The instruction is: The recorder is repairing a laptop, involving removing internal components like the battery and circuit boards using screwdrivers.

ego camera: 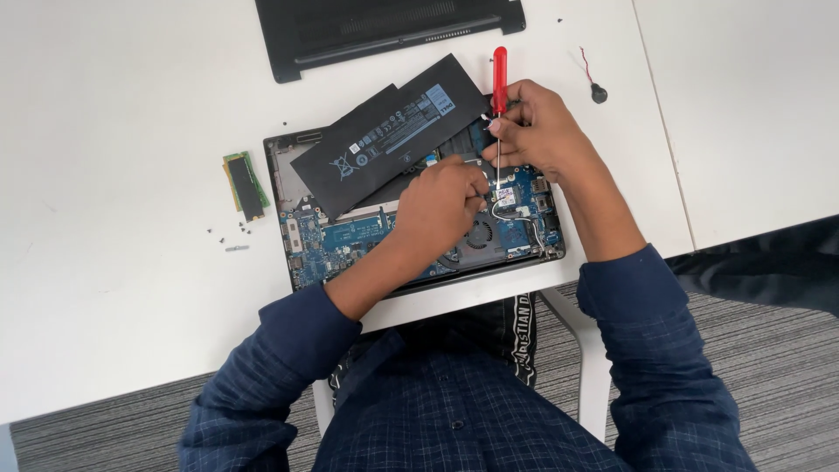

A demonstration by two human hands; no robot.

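Now both hands work inside an opened laptop (350, 240) on a white table (114, 288).

The right hand (537, 127) is clenched around a red-handled screwdriver (499, 79), held upright with its tip down on a small card (505, 197) on the blue board. The left hand (441, 199) pinches something beside that tip; what, I cannot tell. A black battery (389, 131) lies tilted across the laptop; a memory stick (246, 183) and loose screws (224, 232) sit left of it.

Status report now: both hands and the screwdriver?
Right hand grips red screwdriver, tip on small card. Left hand steadies beside it. Loose battery lies across laptop.
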